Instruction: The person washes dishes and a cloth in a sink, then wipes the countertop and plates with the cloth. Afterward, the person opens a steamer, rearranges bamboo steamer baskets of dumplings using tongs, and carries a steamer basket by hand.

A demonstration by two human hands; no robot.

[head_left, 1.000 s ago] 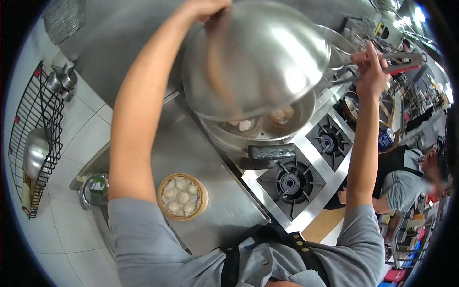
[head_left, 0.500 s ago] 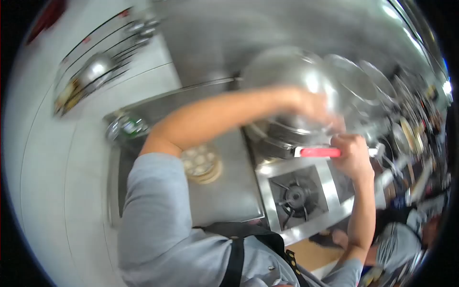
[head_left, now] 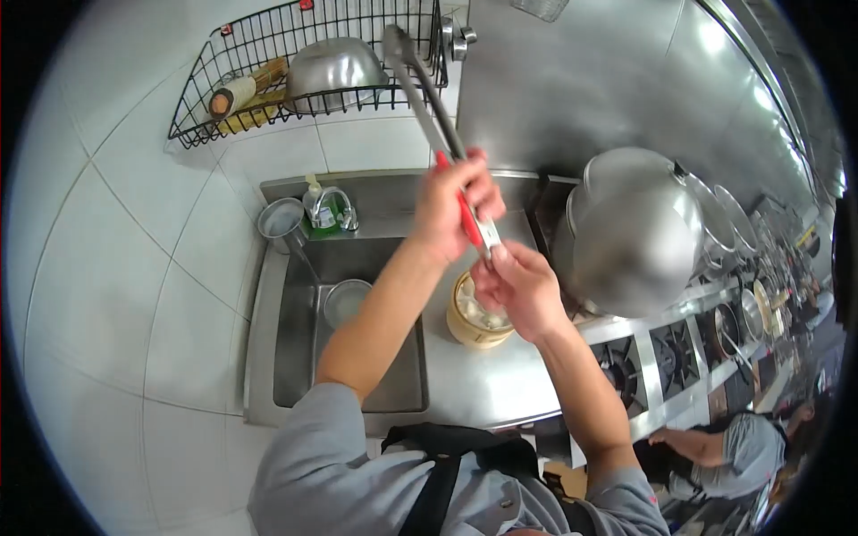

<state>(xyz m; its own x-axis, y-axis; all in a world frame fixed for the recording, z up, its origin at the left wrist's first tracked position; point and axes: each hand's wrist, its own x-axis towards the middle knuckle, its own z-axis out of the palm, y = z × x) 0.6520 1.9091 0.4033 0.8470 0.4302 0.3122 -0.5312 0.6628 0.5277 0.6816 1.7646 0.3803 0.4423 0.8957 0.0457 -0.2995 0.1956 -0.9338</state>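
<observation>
My left hand (head_left: 460, 207) is closed around the red grips of long metal tongs (head_left: 438, 105), whose tips point up and away toward the wall basket. My right hand (head_left: 523, 290) pinches the metal tail end of the same tongs. A small bamboo steamer (head_left: 480, 336) stands on the steel counter just below and partly behind my right hand. Inside it lie several white, bun- or dumpling-like pieces (head_left: 474, 304), some hidden by the hand. To the right, a large pot covered by a domed metal lid (head_left: 639, 232) stands on the stove.
A sink (head_left: 384, 375) with a strainer-like bowl (head_left: 347, 304) is at left, with green soap (head_left: 326, 214) and a metal jug (head_left: 281, 219) behind. A wire wall basket (head_left: 201, 112) holds a metal bowl (head_left: 335, 73) and brush. Gas burners (head_left: 617, 371) and another person (head_left: 733, 451) are at right.
My left hand has come away from the pot lid and taken the tongs' grips. My right hand, with the tongs, has moved left from the stove. The view has shifted left.
</observation>
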